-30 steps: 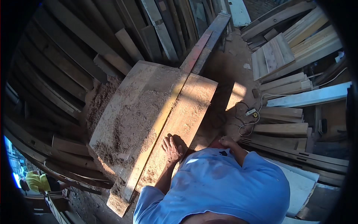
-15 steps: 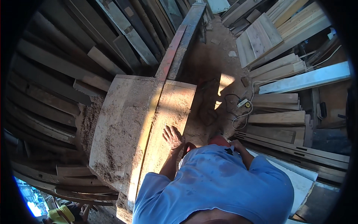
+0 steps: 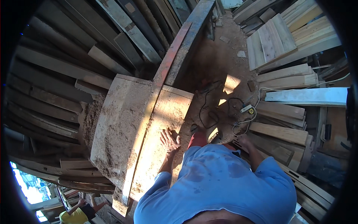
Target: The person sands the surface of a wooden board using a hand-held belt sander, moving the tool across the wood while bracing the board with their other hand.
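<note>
"Under our left hand [image 3: 169,143], what do we have?"

"A pale wooden board [image 3: 170,108]. Our palm rests on it near its right edge, fingers spread and nearly straight, gripping nothing."

"And our right hand [image 3: 242,141]?"

"Low on our other side, in shadow. We cannot tell how far its fingers bend, or whether they hold anything."

"How do we handle the left one's contact well?"

"We take it for steadying or feeling the surface. We should press evenly through all 5 fingers and clear loose dust, since the palm could slide or pick up a splinter."

"How does the board look?"

"Light brown, sunlit across much of its length, dusted with fine debris. It lies just ahead, left of our body; a dark seam parts it from the wider panel [image 3: 121,119], where shavings lie thicker."

"Farther out?"

"Past the far edge runs a long red-and-dark beam [image 3: 186,43]. To the right, a dark cable [image 3: 203,112] lies on the floor, with stacked boards [image 3: 278,130] beyond."
</note>
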`<state>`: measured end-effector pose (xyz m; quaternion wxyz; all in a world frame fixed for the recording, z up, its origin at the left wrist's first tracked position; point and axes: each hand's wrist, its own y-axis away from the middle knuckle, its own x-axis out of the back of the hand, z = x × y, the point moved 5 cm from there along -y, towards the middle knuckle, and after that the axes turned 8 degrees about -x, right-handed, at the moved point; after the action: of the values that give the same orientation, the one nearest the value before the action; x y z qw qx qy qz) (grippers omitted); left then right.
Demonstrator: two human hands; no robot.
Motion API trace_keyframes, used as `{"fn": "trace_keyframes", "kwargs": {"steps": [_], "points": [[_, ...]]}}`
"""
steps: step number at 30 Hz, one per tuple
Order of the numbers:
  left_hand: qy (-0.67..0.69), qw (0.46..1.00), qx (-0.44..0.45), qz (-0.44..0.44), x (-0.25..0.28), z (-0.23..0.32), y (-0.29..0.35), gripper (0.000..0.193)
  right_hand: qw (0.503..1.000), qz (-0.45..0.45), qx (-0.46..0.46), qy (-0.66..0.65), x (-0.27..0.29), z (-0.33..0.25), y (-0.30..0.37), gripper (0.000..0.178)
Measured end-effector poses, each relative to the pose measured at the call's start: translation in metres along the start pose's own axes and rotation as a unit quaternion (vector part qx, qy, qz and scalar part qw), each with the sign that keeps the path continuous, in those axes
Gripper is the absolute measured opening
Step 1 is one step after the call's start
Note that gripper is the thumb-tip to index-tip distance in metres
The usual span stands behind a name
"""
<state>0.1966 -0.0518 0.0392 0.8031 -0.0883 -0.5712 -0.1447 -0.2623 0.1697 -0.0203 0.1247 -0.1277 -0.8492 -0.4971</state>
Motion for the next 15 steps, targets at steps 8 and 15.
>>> {"fn": "trace_keyframes", "kwargs": {"steps": [8,15], "points": [[-0.123,0.980,-0.088,0.132,-0.030,0.066,-0.117,0.084,0.992,0.008,-0.013,0.127,0.003,-0.013,-0.090,0.036],[-0.135,0.968,-0.162,0.137,-0.027,0.040,-0.252,0.082,0.995,0.078,-0.049,0.045,0.036,-0.109,-0.079,0.030]]}}
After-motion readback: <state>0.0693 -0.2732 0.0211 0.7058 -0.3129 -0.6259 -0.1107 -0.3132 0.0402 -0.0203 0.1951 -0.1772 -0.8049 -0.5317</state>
